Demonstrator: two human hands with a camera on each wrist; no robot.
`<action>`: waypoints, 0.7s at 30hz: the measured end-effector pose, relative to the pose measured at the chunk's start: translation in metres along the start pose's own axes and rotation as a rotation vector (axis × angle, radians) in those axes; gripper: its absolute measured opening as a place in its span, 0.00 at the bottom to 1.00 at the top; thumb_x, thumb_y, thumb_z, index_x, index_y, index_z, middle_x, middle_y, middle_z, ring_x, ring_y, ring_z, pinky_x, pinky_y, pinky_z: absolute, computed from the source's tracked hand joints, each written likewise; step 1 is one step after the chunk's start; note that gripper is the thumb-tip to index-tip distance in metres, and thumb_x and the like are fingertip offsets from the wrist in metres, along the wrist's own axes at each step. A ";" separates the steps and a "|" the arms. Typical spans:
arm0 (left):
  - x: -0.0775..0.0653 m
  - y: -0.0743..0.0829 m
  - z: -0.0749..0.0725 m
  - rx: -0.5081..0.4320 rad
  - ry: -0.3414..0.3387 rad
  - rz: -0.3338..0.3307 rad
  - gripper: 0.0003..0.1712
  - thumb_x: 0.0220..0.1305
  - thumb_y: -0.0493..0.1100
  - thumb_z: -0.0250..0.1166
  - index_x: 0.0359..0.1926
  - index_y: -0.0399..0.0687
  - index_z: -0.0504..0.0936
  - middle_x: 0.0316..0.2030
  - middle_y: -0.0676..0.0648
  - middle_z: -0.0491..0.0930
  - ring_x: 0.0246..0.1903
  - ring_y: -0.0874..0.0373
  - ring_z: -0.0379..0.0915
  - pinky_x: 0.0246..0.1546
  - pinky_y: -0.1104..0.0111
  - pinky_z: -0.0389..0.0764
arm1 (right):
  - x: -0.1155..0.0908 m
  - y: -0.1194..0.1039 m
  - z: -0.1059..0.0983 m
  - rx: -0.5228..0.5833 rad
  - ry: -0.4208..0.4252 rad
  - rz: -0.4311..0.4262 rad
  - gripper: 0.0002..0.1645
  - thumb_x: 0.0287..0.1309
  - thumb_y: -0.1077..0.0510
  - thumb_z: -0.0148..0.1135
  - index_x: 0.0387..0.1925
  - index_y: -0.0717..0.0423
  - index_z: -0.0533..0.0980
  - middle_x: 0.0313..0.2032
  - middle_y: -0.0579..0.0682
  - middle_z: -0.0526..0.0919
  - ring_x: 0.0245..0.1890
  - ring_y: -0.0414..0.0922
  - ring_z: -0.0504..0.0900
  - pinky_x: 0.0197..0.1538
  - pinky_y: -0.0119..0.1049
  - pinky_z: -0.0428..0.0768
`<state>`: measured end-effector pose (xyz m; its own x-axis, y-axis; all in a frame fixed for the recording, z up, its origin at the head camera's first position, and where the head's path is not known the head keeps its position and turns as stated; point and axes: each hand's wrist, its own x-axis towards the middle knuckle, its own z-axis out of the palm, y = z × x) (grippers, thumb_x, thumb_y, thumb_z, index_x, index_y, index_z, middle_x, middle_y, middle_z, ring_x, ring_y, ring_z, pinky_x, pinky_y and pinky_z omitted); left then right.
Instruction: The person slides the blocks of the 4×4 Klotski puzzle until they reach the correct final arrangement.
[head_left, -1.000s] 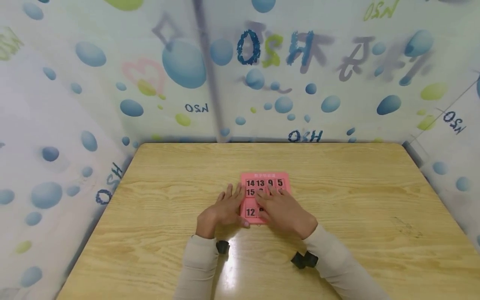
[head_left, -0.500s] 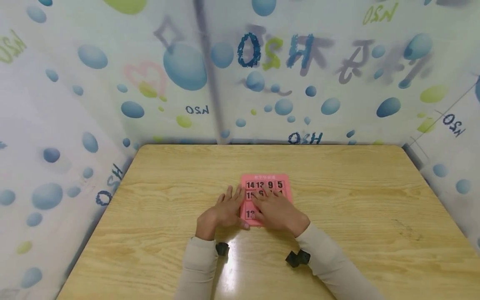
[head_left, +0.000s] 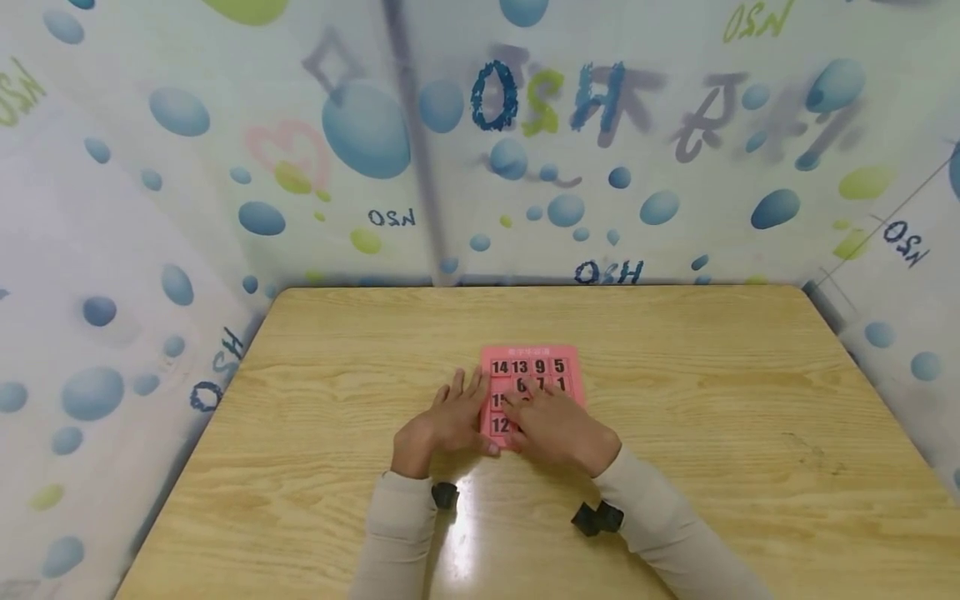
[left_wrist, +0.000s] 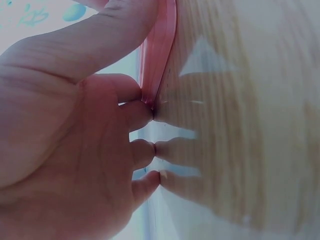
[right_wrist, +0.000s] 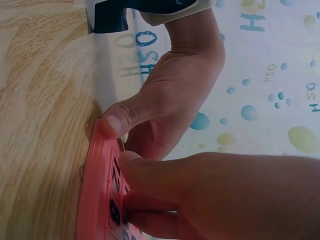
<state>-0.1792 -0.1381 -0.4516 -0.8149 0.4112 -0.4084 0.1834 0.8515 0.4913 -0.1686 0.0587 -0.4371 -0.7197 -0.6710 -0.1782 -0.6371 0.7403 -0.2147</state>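
A pink sliding number puzzle (head_left: 529, 351) lies flat on the table, its top row reading 14, 13, 9, 5. Its left column has a gap in the second row, with tile 15 below that and tile 12 at the bottom. My left hand (head_left: 447, 423) rests along the puzzle's left side, thumb at the near left corner; in the left wrist view its fingertips touch the tabletop. Over the lower right of the puzzle lies my right hand (head_left: 558, 425), fingertips on the tiles. It hides several of them. Both hands also show in the right wrist view.
The wooden table (head_left: 712, 375) reaches back to a wall (head_left: 637, 150) printed with blue and green drops and letters. Dark wrist-worn devices sit at both sleeves, one (head_left: 445, 496) on the left and one (head_left: 597, 518) on the right.
Tile 15 has slid down from the second row to the third, so the gap is now above it. My right hand has shifted slightly left. My left hand has stayed in place.
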 end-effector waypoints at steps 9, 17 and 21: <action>0.000 0.000 -0.001 -0.016 0.007 -0.007 0.68 0.53 0.56 0.75 0.79 0.42 0.38 0.78 0.40 0.32 0.77 0.40 0.20 0.76 0.47 0.34 | 0.000 -0.001 -0.001 -0.018 -0.001 -0.004 0.27 0.70 0.47 0.56 0.66 0.52 0.74 0.68 0.52 0.73 0.71 0.60 0.65 0.72 0.58 0.62; -0.002 0.001 -0.001 -0.007 -0.001 -0.006 0.70 0.51 0.56 0.76 0.79 0.41 0.36 0.78 0.41 0.31 0.76 0.40 0.20 0.76 0.47 0.34 | 0.010 0.013 -0.005 0.006 0.051 -0.015 0.27 0.72 0.49 0.53 0.67 0.54 0.72 0.66 0.55 0.74 0.69 0.59 0.67 0.70 0.59 0.64; -0.002 0.002 -0.001 -0.006 -0.004 -0.001 0.69 0.52 0.56 0.75 0.79 0.42 0.36 0.78 0.41 0.31 0.76 0.40 0.20 0.76 0.47 0.34 | 0.018 0.019 -0.002 0.018 0.052 0.021 0.33 0.73 0.46 0.51 0.73 0.54 0.63 0.73 0.52 0.63 0.75 0.59 0.57 0.74 0.58 0.57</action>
<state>-0.1780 -0.1376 -0.4495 -0.8128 0.4119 -0.4120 0.1795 0.8498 0.4955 -0.1944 0.0608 -0.4424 -0.7466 -0.6520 -0.1324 -0.6170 0.7530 -0.2289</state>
